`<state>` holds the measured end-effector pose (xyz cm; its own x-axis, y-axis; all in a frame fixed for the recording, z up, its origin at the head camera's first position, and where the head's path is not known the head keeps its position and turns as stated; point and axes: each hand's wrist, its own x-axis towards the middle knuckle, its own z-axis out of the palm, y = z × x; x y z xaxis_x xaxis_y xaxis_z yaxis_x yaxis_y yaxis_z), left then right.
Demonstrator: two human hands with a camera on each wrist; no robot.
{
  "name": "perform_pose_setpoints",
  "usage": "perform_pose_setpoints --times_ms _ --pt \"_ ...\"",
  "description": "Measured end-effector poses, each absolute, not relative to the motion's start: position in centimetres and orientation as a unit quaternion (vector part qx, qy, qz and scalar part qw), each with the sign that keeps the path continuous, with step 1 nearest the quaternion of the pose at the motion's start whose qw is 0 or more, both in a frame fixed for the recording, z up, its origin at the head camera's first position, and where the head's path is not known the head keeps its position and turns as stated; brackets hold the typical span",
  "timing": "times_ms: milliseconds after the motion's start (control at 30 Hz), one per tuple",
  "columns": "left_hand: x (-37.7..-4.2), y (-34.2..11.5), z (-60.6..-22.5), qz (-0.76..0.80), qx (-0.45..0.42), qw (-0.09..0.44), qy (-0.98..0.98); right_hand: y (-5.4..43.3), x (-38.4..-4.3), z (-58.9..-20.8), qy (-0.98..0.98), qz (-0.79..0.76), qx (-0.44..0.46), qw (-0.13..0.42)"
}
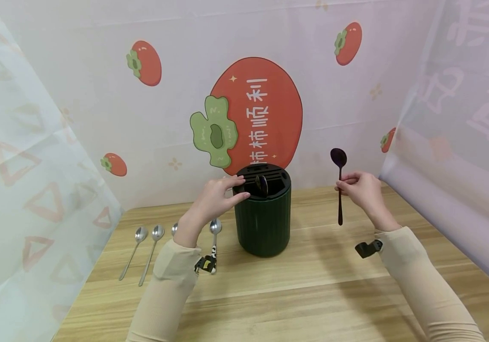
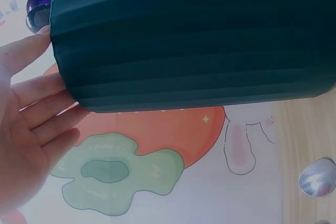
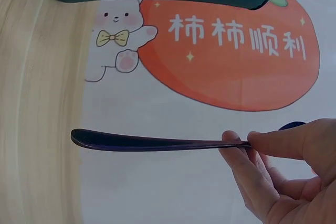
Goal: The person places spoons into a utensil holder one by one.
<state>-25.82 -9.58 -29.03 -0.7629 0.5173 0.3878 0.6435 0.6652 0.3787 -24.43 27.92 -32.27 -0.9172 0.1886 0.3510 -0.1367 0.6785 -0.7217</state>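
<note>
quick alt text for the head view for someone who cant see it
A person's right hand holds a dark spoon upright, bowl up, above a wooden table, while the left hand touches a dark green holder near its top. Silver spoons lie in a row at left.

Head view downward, wrists' closer, canister (image 1: 263, 228) shared

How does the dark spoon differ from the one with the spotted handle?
The dark spoon is dark throughout, while the spotted-handle spoon has a silvery bowl and black-and-white handle. The dark spoon is held nearly upright in the right hand; the spotted-handle spoon lies on the table. Both have rounded bowls.
</note>
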Motion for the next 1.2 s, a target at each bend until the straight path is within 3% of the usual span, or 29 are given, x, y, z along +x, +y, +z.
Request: perform_pose_setpoints --times_ms 733,1200 --pt "-25.9 -9.6 -29.0 -0.247 -0.317 0.118 -0.908 24.6 -24.1 -30.2 -0.857 0.472 0.03 0.204" --pt "-25.7 -9.5 -28.9 -0.247 -0.316 0.115 -0.909 22.7 -23.8 -28.5 -0.871 0.421 0.048 0.248"
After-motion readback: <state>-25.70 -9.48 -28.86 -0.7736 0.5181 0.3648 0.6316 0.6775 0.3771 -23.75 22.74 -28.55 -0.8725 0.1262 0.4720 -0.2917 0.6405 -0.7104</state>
